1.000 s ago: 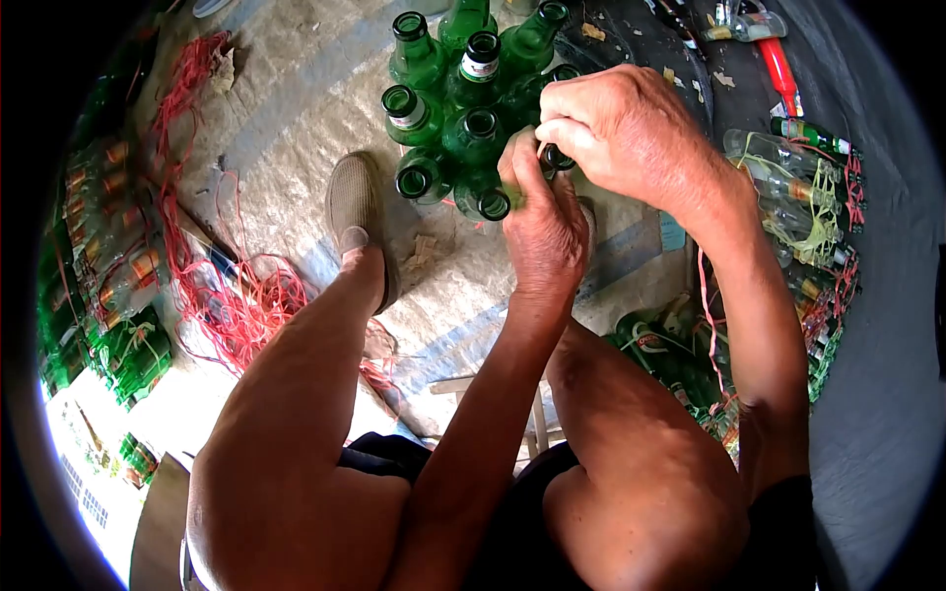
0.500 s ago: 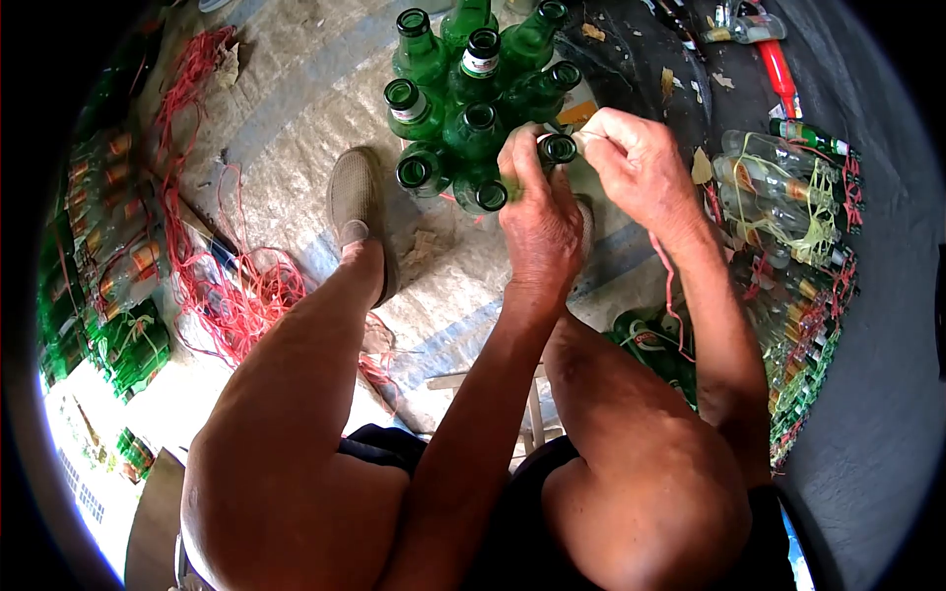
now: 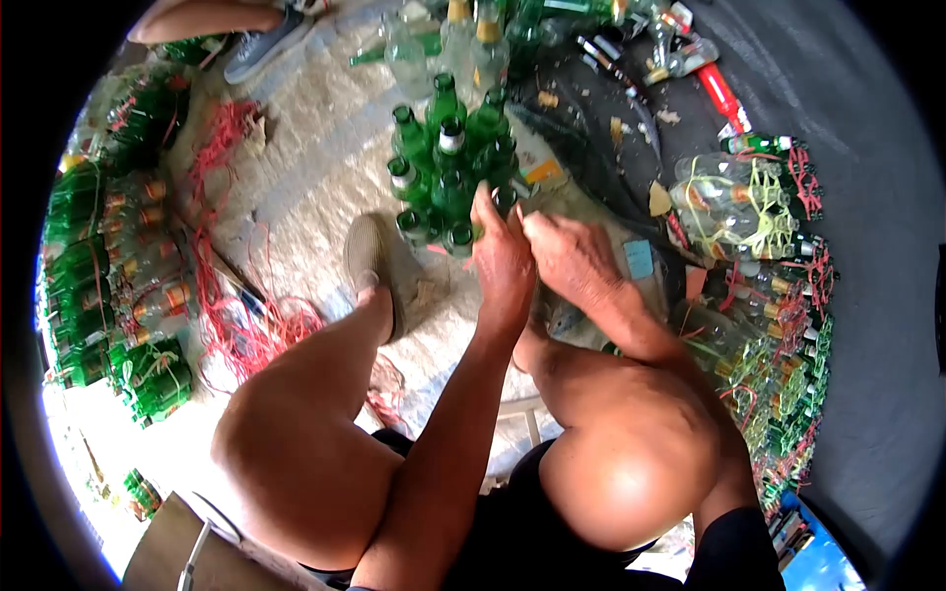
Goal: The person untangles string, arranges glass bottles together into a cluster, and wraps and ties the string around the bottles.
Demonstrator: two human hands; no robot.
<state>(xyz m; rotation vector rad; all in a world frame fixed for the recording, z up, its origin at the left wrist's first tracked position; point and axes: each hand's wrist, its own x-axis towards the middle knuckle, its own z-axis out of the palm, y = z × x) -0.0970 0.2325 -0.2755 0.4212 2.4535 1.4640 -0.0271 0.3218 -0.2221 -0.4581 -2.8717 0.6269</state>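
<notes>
A tight cluster of upright green glass bottles [image 3: 450, 187] stands on the floor sheet in front of me. At its near right edge, my left hand [image 3: 505, 264] is closed around the upper part of one green bottle [image 3: 506, 200], whose dark mouth shows above the fingers. Just to the right, my right hand [image 3: 574, 254] is closed with fingertips pinched beside that bottle's neck. What the right fingers pinch is hidden. A few of the clustered bottles have pale neck labels.
Tangled pink string [image 3: 258, 330] lies left of my foot [image 3: 368, 251]. Bundled bottles line the left side [image 3: 74, 256] and right side [image 3: 734, 207]. Clear bottles [image 3: 458, 44] stand behind the cluster. Another person's shoe [image 3: 264, 47] is at top left. A red bottle [image 3: 722, 94] lies at upper right.
My view has tilted up, so the cluster sits lower and more of the background shows. Both hands stay at the same bottle; the right has turned flatter, and the string below its wrist no longer shows.
</notes>
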